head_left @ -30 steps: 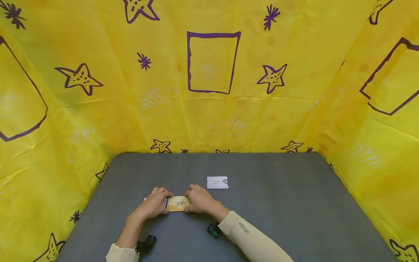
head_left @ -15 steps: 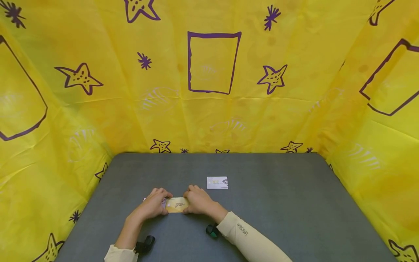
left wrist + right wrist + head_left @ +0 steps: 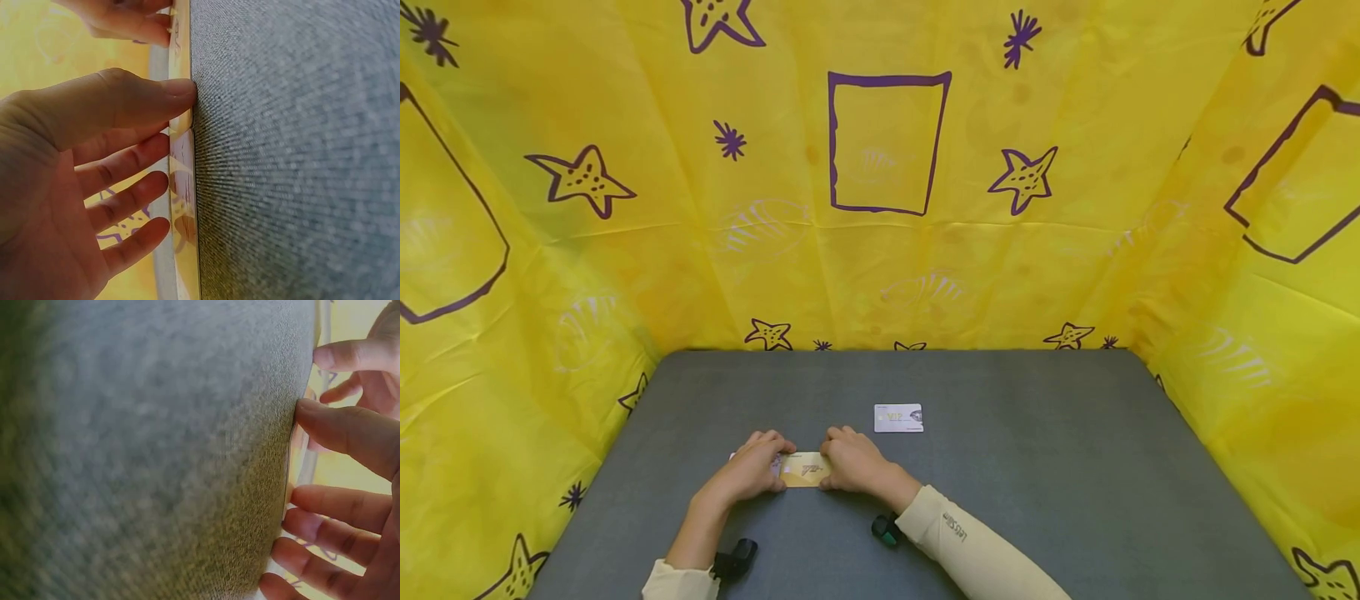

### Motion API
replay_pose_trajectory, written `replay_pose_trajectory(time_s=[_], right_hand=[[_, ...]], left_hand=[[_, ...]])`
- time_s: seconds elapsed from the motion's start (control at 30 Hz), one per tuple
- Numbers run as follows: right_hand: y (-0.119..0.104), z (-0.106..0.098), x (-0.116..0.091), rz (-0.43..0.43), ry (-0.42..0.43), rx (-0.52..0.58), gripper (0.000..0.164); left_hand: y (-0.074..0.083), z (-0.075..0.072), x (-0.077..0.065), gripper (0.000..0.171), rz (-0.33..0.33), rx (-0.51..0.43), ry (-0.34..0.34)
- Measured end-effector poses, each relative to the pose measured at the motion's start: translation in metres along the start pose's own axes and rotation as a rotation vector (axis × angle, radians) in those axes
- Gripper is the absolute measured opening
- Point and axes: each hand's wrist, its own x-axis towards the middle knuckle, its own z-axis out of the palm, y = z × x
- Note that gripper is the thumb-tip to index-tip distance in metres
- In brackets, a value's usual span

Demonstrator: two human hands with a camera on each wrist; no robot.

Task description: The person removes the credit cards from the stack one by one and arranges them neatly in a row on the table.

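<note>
A yellow card (image 3: 802, 471) with dark lettering lies flat on the grey table between my two hands. Its left end meets a pale purple-and-white card (image 3: 182, 169), mostly covered by my left hand (image 3: 756, 462) in the head view. The left thumb presses the near edge beside the seam, and its fingers reach the far edges. My right hand (image 3: 853, 460) pinches the yellow card's right end, thumb near and fingers far. Behind the right hand lies a white card (image 3: 898, 418) with VIP lettering, touched by neither hand.
The grey table (image 3: 1037, 467) extends to both sides and behind the cards. Yellow cloth (image 3: 887, 275) with purple starfish drawings hangs around its back and sides. Each wrist wears a black camera, one of them the left camera (image 3: 736, 560).
The yellow card has shifted slightly left and nearer, closing a dark gap at the purple-and-white card. My right hand moved left with it; the left hand stayed almost still.
</note>
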Motion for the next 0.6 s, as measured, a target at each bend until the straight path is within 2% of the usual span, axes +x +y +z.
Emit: replay_pose_trajectory(time_s=[0.2,0.43,0.6], right_hand=[[-0.0035,-0.0019,-0.0002,0.015,-0.003,-0.016,0.032],[-0.0046,-0.0023,-0.0021,0.004,0.018,-0.039,0.031],[-0.0046,-0.0021,-0.0021,-0.010,0.036,-0.047,0.032]], left_hand=[[0.0014,0.0012,0.0008,0.043,-0.013,0.009,0.007],[0.0045,0.0017,0.0017,0.041,0.034,0.054,0.051],[0.0051,0.0026,0.0018,0.042,0.013,0.064,0.059]])
